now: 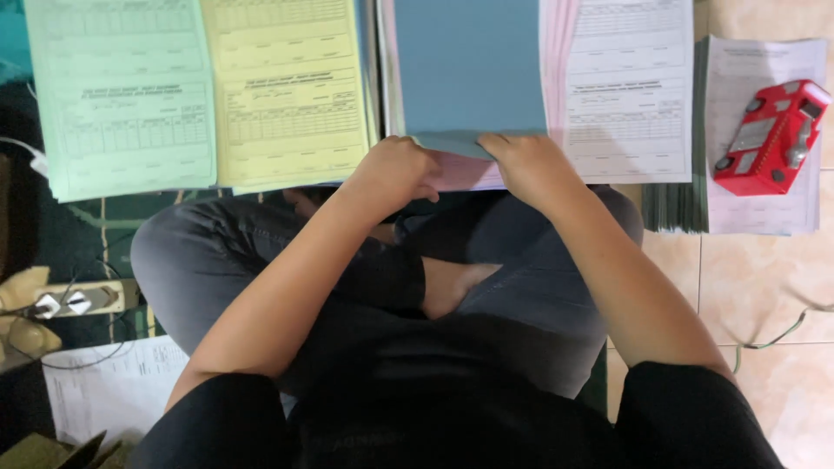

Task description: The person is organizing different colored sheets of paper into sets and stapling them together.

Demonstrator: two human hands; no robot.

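Left hand [395, 171] curled, pinching blue sheet [469, 74] at its near edge, right hand [530, 165] pinching the same edge, pink stack [556, 52] beneath, yellow forms [291, 87] beside, red stapler [771, 137] on white stack [760, 200]

Person sitting cross-legged at frame centre, both hands gripping the near edge of a blue sheet [469, 69]: left hand [395, 174] pinching its lower left corner, right hand [530, 169] pressing just beside it. Pink sheets [460, 174] lying under the blue. Green forms [122, 95] and yellow forms [291, 87] sitting upper left, white forms [630, 87] upper right. Red stapler [773, 137] resting on a paper stack [756, 200] at far right.
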